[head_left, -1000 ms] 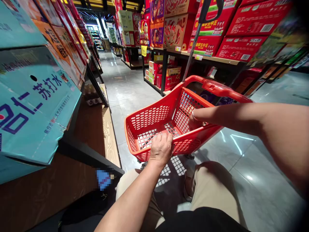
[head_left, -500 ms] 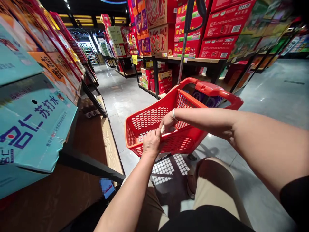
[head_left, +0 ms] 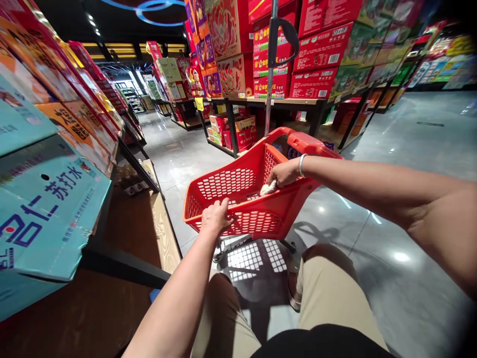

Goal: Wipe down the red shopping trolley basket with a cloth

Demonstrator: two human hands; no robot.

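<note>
Two hands are on the red basket [head_left: 238,199], and both have shifted in the last second. Your left hand [head_left: 215,217] slid along the near rim and now sits at its near-left corner, fingers curled over the edge, gripping. Your right hand [head_left: 283,174] pulled up out of the basket's inside to the rim on the handle side, fingers closed around a small white cloth [head_left: 269,188] pressed against the plastic there. Judging by that, the wiping has moved from the inside to the rim, with the left hand steadying.

Room, largest first: right of the basket, the grey floor [head_left: 402,164] is wide open. Beyond it the aisle runs clear between shelving. Left of the basket a wooden shelf [head_left: 164,233] edge sits near, with teal cartons [head_left: 48,199] overhanging above it, so little slack that side. Behind the basket, the upright pull handle [head_left: 274,69] rises in front of stacked red boxes [head_left: 316,49]. Nearest you, your knees crowd the basket's wheels; tight gap.
</note>
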